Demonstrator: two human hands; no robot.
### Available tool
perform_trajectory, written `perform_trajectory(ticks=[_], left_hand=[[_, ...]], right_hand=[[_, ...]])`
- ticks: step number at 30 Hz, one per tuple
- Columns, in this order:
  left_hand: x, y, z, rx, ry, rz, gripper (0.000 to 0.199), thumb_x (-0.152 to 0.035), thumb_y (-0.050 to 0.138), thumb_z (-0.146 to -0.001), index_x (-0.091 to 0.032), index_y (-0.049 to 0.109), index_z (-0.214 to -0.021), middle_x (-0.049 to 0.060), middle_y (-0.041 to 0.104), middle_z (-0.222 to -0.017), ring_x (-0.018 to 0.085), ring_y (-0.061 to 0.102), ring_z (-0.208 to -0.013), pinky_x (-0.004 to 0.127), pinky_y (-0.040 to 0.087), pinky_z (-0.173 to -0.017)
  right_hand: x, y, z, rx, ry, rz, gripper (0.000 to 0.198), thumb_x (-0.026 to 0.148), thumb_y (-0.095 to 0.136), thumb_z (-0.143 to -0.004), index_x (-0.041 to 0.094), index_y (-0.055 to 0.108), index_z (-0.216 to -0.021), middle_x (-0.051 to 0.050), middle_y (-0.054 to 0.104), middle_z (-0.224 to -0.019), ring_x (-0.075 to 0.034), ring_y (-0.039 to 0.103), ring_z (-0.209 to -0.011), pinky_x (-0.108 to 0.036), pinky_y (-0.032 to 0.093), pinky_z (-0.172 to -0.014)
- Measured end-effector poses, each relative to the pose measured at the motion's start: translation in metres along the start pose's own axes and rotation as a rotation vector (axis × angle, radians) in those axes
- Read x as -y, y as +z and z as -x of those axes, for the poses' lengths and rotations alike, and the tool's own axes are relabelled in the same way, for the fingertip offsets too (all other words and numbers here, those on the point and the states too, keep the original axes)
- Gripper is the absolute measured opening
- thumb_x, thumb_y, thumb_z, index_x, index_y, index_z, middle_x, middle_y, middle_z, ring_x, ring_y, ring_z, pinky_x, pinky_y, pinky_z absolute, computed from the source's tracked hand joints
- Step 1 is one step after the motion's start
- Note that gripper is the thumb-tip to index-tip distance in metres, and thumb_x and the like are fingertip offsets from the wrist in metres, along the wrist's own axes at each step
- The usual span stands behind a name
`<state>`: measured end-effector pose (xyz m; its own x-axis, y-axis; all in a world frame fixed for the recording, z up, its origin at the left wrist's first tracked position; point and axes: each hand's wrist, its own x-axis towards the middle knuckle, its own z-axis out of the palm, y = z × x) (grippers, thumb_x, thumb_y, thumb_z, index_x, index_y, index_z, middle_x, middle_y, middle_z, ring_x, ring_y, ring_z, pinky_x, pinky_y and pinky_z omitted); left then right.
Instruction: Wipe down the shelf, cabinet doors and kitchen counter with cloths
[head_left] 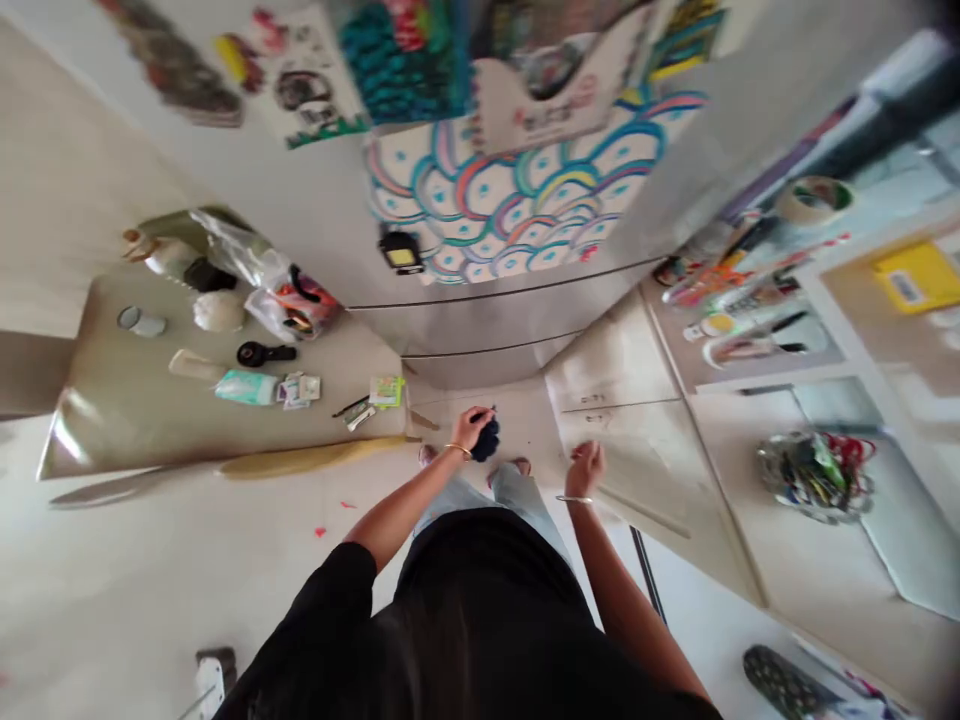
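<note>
Head view: pinching dark bundle (487, 440) in left hand (470, 429); holding right hand (587, 467) half-curled near cabinet (637, 445), cannot tell if gripping; could drop bundle through slack pinch.

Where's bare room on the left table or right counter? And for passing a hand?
Table: bare between the teal packet and its near left corner. Counter: bare on the near side of the glass bowl. Passing: gap between the dark bunch in the left hand and the right hand. Crowded: table around the plastic bag; right side around the tape roll.
</note>
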<state>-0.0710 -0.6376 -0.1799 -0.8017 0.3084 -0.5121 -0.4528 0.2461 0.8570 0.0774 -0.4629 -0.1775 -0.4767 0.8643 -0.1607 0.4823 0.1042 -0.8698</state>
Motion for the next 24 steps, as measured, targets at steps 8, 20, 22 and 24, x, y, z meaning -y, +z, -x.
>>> perform_trajectory(ticks=[8,20,22,24], left_hand=[[0.030,-0.288,0.008,-0.568,-0.111,0.025,0.041,-0.058,0.073,-0.069,-0.019,0.061,-0.065,-0.002,0.054,-0.059,0.016,0.055,-0.066,0.026,0.043,-0.062],[0.084,-0.418,0.009,-0.575,-0.238,-0.055,0.026,-0.040,0.066,-0.072,-0.017,0.068,-0.082,0.001,0.067,-0.073,0.016,0.061,-0.071,0.025,0.050,-0.069],[0.084,-0.424,0.003,-0.535,-0.237,-0.119,0.022,-0.036,0.063,-0.077,-0.017,0.069,-0.086,0.003,0.071,-0.080,0.017,0.065,-0.078,0.026,0.052,-0.076],[0.084,-0.431,-0.004,-0.496,-0.229,-0.207,0.017,-0.030,0.064,-0.079,-0.018,0.070,-0.090,0.005,0.074,-0.090,0.019,0.067,-0.088,0.029,0.052,-0.087]], right_hand=[[0.075,0.227,0.062,0.538,-0.207,0.152,0.043,0.057,0.058,-0.088,0.022,0.049,-0.065,0.001,0.054,-0.071,-0.013,0.052,-0.066,-0.028,0.047,-0.072],[0.102,0.416,0.124,0.803,-0.226,0.606,0.126,0.027,0.090,-0.058,0.024,0.019,-0.162,-0.023,0.014,-0.170,-0.043,0.025,-0.154,-0.059,0.035,-0.118],[0.109,0.418,0.128,0.773,-0.280,0.737,0.125,0.029,0.087,-0.066,0.026,0.011,-0.165,-0.022,0.005,-0.172,-0.045,0.021,-0.155,-0.062,0.036,-0.116],[0.114,0.413,0.134,0.690,-0.411,0.827,0.114,0.027,0.078,-0.076,0.022,0.008,-0.166,-0.022,0.008,-0.172,-0.045,0.018,-0.155,-0.063,0.035,-0.116]])
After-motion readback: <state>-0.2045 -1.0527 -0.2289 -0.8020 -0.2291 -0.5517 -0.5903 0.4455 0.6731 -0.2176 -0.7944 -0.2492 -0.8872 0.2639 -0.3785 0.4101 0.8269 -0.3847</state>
